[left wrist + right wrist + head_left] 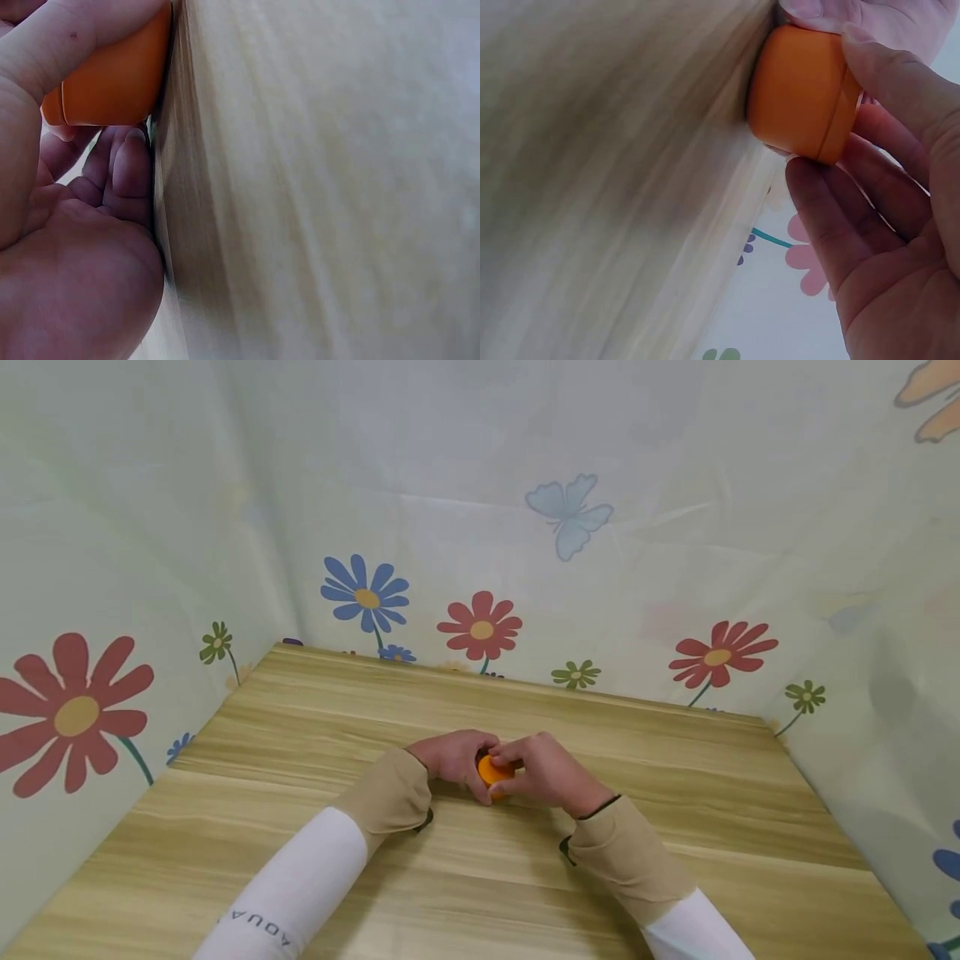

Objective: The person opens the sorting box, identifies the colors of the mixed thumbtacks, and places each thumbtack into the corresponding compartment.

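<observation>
A small orange round container (493,773) stands on the wooden table between both hands, near its middle. Its sides are smooth and rounded, and in the right wrist view a thin seam runs around the orange container (799,94) close to its upper end. My left hand (452,757) curls around it from the left, with the thumb along the near side in the left wrist view. From the right, my right hand (553,774) pinches the upper part at the seam between thumb and fingers. The fingers cover part of the top.
The wood-grain table (247,827) reaches back to a pale curtain (420,460) printed with flowers and butterflies, which also hangs along the left and right sides. Both forearms wear white sleeves (292,885) with tan cuffs.
</observation>
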### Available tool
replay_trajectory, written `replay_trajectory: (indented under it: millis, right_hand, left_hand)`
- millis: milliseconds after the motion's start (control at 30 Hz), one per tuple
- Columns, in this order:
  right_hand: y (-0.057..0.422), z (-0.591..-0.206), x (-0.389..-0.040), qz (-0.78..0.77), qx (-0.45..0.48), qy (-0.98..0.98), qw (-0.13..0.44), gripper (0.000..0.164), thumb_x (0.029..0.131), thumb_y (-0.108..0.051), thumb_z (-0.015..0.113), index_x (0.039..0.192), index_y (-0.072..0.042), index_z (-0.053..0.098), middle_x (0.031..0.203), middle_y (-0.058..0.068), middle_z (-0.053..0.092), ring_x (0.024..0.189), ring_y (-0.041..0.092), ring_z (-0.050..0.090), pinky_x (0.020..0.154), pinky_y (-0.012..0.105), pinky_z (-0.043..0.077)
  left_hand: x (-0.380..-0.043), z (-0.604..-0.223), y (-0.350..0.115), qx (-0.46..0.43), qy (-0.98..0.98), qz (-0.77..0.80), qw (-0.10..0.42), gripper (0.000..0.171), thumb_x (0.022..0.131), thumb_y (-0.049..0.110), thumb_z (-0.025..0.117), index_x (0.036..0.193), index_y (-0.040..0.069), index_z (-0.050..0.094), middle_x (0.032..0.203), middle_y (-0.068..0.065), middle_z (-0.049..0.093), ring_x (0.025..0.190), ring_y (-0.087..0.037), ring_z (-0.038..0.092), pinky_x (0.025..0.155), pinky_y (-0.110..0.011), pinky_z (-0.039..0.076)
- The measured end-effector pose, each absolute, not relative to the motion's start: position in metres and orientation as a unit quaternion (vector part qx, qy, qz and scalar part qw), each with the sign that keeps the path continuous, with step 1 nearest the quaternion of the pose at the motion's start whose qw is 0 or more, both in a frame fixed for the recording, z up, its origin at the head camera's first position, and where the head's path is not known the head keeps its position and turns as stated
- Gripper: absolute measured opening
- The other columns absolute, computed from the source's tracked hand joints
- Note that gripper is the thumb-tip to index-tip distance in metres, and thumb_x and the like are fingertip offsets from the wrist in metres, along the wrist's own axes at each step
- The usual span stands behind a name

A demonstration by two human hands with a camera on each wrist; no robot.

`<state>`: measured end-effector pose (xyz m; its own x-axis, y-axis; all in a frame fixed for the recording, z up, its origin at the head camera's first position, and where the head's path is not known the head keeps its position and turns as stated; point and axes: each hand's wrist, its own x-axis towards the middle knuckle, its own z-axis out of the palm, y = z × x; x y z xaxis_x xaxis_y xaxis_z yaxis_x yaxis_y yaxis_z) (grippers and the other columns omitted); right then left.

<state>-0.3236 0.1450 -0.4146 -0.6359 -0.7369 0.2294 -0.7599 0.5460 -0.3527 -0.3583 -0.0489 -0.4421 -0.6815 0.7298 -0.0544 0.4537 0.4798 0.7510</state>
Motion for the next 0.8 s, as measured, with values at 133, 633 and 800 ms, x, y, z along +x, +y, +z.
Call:
replay_trajectory:
  millis: [133, 633, 800]
  right_hand:
    - [0.1457, -0.4135, -0.3227, 0.220, 0.415, -0.882, 0.024, 0.038, 0.070, -0.022, 0.082, 0.103, -0.007, 0.070, 0.106, 0.001, 0.064, 0.100, 0.012, 0.058, 0.080, 0.023, 0.047]
    - [0.1446, -0.4123, -0.3240, 0.226, 0.433, -0.872, 0.025, 0.031, 0.071, -0.018, 0.082, 0.098, -0.008, 0.072, 0.103, -0.001, 0.064, 0.092, 0.010, 0.059, 0.077, 0.024, 0.048]
    - [0.1437, -0.4154, -0.3238, 0.221, 0.442, -0.869, 0.035, 0.031, 0.071, -0.020, 0.083, 0.097, -0.008, 0.071, 0.098, -0.001, 0.065, 0.087, 0.010, 0.059, 0.075, 0.025, 0.049]
  left_hand:
    - [-0.3585, -0.4399, -0.0486, 0.351, 0.841, 0.366, 0.188, 0.046, 0.064, 0.016, 0.088, 0.098, 0.016, 0.058, 0.089, 0.005, 0.059, 0.077, -0.013, 0.054, 0.069, -0.023, 0.047]
    - [-0.3575, -0.4371, -0.0464, 0.334, 0.847, 0.367, 0.189, 0.044, 0.064, 0.015, 0.088, 0.096, 0.016, 0.058, 0.087, 0.005, 0.059, 0.076, -0.013, 0.053, 0.070, -0.023, 0.046]
    - [-0.3564, -0.4390, -0.0456, 0.340, 0.849, 0.359, 0.185, 0.044, 0.063, 0.017, 0.089, 0.095, 0.016, 0.059, 0.087, 0.006, 0.060, 0.077, -0.012, 0.054, 0.072, -0.023, 0.045]
